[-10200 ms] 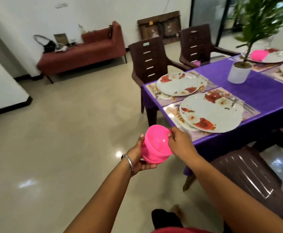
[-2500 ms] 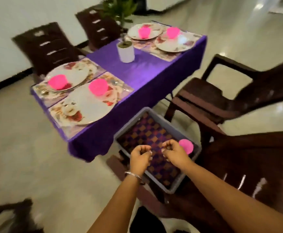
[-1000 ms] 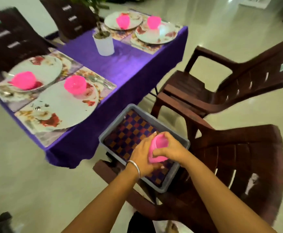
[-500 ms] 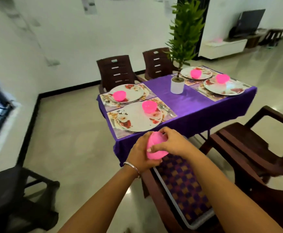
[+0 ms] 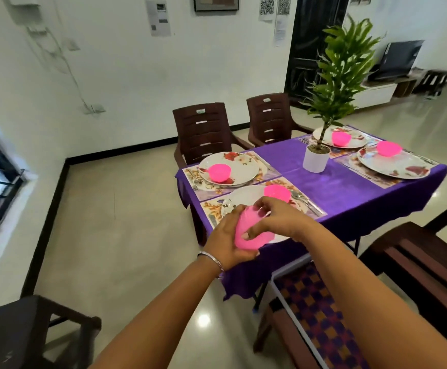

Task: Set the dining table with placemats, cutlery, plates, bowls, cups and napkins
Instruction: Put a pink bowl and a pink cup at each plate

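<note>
A pink cup stack (image 5: 251,234) is held in front of me by both hands, over the near corner of the purple dining table (image 5: 350,187). My left hand (image 5: 226,242) cups it from below and the left. My right hand (image 5: 277,219) grips it from above, thumb on its side. Several floral plates sit on placemats, each with a pink bowl: near left (image 5: 277,193), far left (image 5: 218,172), far right (image 5: 340,138) and right (image 5: 388,148). Cutlery (image 5: 303,199) lies beside the nearest plate.
A potted plant (image 5: 315,161) stands mid-table. Two brown chairs (image 5: 203,131) stand behind the table, another (image 5: 430,267) at my right. A grey tray with a checked cloth (image 5: 320,315) rests on a chair below my arms. A dark stool (image 5: 25,328) is at bottom left.
I lifted the pink cup stack out of the grey tray with both hands and raised my view to the table. The cups now sit higher and closer to the near plate.
</note>
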